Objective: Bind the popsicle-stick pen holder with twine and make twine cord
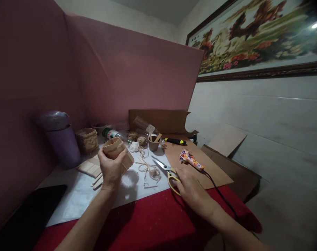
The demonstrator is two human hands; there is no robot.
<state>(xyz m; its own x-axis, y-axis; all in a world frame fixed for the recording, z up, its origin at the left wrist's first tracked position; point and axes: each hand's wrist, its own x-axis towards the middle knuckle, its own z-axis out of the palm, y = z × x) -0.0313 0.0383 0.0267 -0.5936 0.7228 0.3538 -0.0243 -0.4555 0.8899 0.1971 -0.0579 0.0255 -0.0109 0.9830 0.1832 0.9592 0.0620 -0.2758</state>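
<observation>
My left hand point(112, 169) is closed around a tan pot with a scalloped rim point(127, 162), holding it tilted above the white sheet; flat wooden strips seem to cover its side. My right hand point(191, 188) grips the yellow handles of a pair of scissors point(163, 166), whose blades are parted and point away to the left. Between the hands lie a loose coil of twine point(154, 174) and small pale scraps on the sheet. Below my left hand is a stack of wooden craft sticks point(91, 166).
A flower-patterned glue gun point(191, 160) with a black cord rests on cardboard point(213, 176) at right. Behind stand a small cup with sticks point(153, 143), a yellow-black cutter point(175, 141), a plastic bottle point(112, 134), another decorated pot point(87, 140) and a purple bin point(64, 146).
</observation>
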